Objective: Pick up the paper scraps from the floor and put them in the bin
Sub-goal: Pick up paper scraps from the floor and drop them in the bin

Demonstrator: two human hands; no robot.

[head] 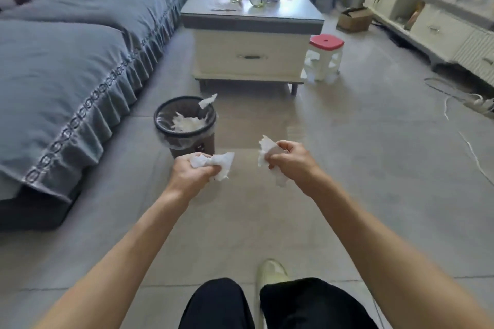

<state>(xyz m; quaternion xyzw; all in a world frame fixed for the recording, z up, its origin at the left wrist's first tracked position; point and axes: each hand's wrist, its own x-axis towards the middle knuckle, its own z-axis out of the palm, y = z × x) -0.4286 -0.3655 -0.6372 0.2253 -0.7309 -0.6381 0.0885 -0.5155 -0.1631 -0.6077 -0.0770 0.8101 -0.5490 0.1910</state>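
Head cam: left hand (pixel 193 171) and right hand (pixel 290 159) each fisted round crumpled paper scraps (pixel 213 164), v light + soft, so a loose pinch anywhere works; bin (pixel 184 125) is near.

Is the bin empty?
No, the bin already has crumpled white paper inside it.

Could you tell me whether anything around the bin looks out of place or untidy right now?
One paper scrap sticks up over the far rim of the bin rather than lying inside with the rest. Otherwise nothing stands out; the left hand and right hand each hold crumpled paper.
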